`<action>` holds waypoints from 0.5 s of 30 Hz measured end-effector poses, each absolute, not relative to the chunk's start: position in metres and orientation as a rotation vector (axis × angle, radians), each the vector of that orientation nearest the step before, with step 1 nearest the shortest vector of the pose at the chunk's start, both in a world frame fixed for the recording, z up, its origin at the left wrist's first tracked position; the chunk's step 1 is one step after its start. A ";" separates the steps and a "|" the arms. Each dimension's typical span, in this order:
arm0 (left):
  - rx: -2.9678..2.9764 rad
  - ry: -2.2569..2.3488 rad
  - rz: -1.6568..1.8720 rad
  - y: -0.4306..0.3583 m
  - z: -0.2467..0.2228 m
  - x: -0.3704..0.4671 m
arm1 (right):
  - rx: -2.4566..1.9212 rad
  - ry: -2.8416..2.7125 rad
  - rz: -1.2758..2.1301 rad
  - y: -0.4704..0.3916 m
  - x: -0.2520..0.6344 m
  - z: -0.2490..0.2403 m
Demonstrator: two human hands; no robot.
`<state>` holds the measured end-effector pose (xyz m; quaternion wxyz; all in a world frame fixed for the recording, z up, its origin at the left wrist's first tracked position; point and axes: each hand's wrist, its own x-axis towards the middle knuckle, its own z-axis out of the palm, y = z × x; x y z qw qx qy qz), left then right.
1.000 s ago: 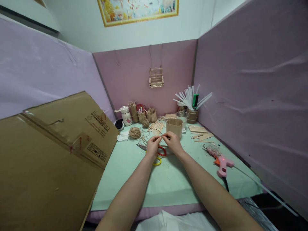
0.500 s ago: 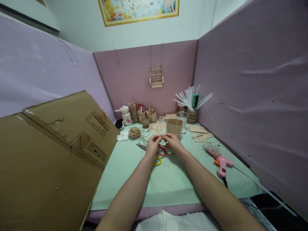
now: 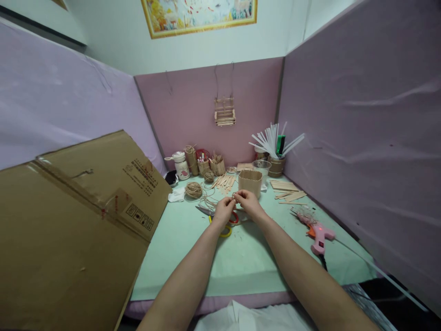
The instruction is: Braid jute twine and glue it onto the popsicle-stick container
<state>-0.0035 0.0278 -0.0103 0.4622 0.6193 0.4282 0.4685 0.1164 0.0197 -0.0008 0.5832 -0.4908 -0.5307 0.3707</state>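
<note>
- Two bare hands: the left hand (image 3: 223, 210) and the right hand (image 3: 248, 202), meeting in the middle of the table.
- One thin tan strand (image 3: 234, 196) between their fingertips, just in front of the tan container; too small to tell whether it is looped or knotted.
- Two balls of twine: a larger ball (image 3: 193, 190) left of the hands, a smaller ball (image 3: 208, 176) behind it.
- One tan container (image 3: 250, 184), one clear cup (image 3: 262, 169) just behind it, one glue gun (image 3: 319, 234) well to the right.
- One red loop (image 3: 234, 217) and one yellow loop (image 3: 225, 232) of scissor handles, partly hidden by the left hand; metal blades (image 3: 204, 210) point away to the left.
- Both forearms reach forward from the lower edge and slant inward, wrists low over the table.
- Each hand pinches the strand, thumb pressed toward the forefinger; the other fingers are curled, their exact bend hard to tell.
- The twine is rough and fibrous, loose coils (image 3: 208, 201) lying beyond the left hand.
- The container is upright and open-topped, with a wavy rim; the glue gun is pink plastic with an orange trigger.
- Smooth pale green cloth covers the table (image 3: 248, 271); flat wooden sticks (image 3: 225, 182) lie fanned behind the hands.
</note>
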 end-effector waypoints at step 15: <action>1.726 0.940 1.021 0.010 0.001 0.003 | -1.279 -0.985 0.665 0.029 0.129 -0.008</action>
